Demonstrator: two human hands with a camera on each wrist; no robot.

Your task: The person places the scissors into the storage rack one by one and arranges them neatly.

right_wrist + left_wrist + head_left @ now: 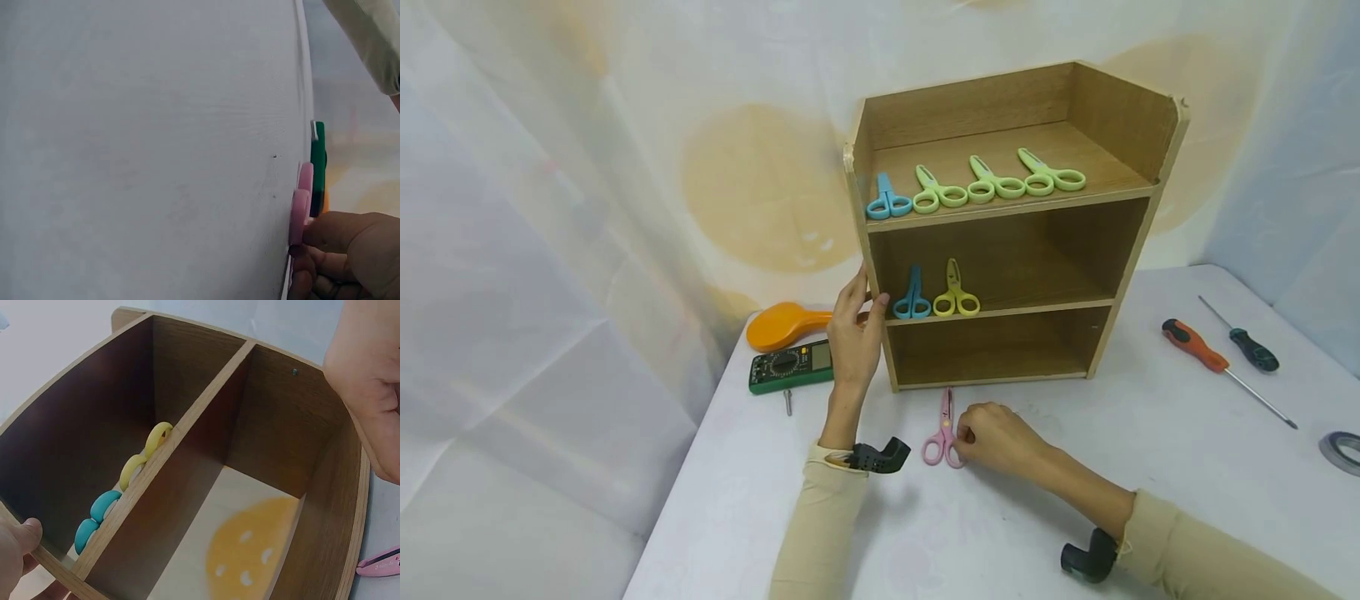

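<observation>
A wooden shelf unit (1000,312) stands on the table, and my left hand (856,337) grips its left side panel, thumb at the front edge. Pink scissors (947,425) lie in front of the shelf, blades toward it. My right hand (1000,437) pinches their right handle loop; the pink loops (300,215) show at the fingertips in the right wrist view. Blue scissors (885,202) and several light green scissors (991,185) lie along the top tier. On the middle tier are blue scissors (913,300) and yellow scissors (954,296).
Left of the shelf lie an orange paddle-shaped thing (778,327), a green multimeter (786,367) and a small metal bolt (787,402). On the right are an orange-handled screwdriver (1198,346), a dark-handled screwdriver (1251,346) and a grey tape roll (1337,450).
</observation>
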